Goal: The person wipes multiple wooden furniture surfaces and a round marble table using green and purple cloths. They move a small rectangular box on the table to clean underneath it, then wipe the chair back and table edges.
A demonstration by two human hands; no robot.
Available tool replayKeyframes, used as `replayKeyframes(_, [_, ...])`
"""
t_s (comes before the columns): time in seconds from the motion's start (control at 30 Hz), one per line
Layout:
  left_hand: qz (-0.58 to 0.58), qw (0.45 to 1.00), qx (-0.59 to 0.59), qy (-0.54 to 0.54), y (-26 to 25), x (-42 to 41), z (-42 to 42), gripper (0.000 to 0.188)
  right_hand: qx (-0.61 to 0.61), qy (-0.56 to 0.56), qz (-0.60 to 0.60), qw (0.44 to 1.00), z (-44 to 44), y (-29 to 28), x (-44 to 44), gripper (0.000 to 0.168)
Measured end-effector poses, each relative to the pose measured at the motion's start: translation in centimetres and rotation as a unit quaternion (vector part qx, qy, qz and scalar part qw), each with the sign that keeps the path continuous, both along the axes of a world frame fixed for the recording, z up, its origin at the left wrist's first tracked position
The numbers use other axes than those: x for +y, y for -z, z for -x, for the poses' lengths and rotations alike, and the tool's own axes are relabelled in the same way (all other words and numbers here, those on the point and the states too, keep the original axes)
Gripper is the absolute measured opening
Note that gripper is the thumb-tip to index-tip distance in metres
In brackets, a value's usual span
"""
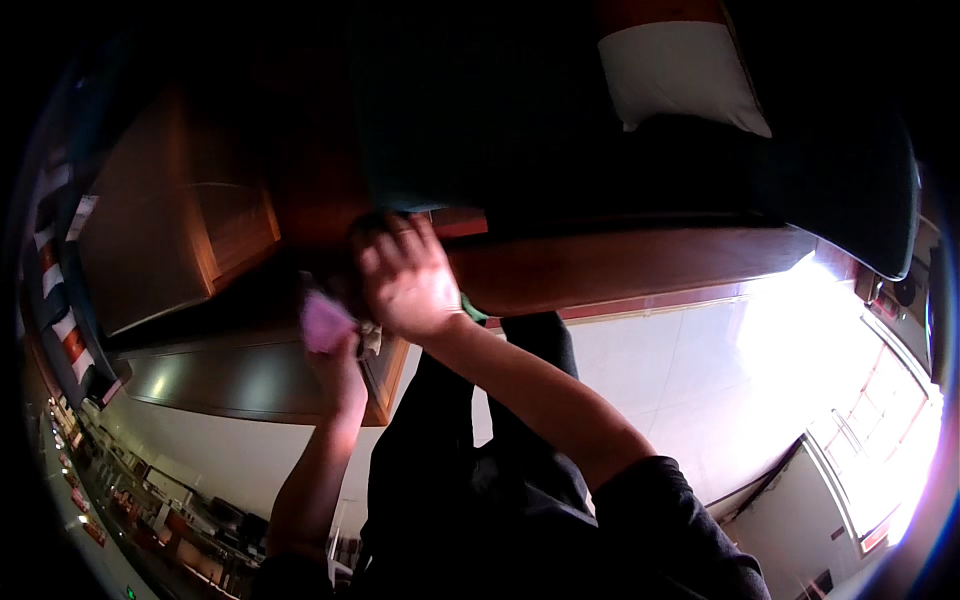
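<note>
My left hand (341, 367) is low at the centre left, its fingers closed on a pink cloth (325, 322), blurred by motion. Just right of it, my right hand (409, 274) reaches to the dark wooden furniture, its back towards the camera and its fingers pointing up in the picture. Its fingertips lie in shadow, and what they touch is hidden. A bit of green material (472, 309) shows behind my right wrist. Something small and pale (370, 339) is between the two hands, too blurred to name.
A dark seat cushion (427, 150) lies beyond my right hand, above a wooden seat edge (630, 266). A white and red-brown pillow (682, 75) rests at the top right. At left are a wooden cabinet or armrest (142, 225) and a glossy wooden ledge (240, 379). Bright windows (870, 405) glare at right.
</note>
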State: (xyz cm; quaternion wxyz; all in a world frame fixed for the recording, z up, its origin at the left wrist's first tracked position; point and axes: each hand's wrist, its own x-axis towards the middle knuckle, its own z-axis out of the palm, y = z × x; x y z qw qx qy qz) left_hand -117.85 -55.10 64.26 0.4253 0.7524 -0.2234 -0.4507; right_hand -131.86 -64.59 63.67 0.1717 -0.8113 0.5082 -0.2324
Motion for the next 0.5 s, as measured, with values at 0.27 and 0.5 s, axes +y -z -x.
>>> replayKeyframes(0.27, [-0.093,0.962,0.231,-0.116,-0.2,-0.1,0.5,0.049,-0.05,-0.12,0.027,0.991,-3.0,1.9,4.2,0.026])
replayKeyframes(0.5, [-0.007,0.986,0.109,0.126,-2.4,0.5,7.6,0.035,-0.213,-0.036,0.044,0.975,8.1,0.2,4.5,0.032])
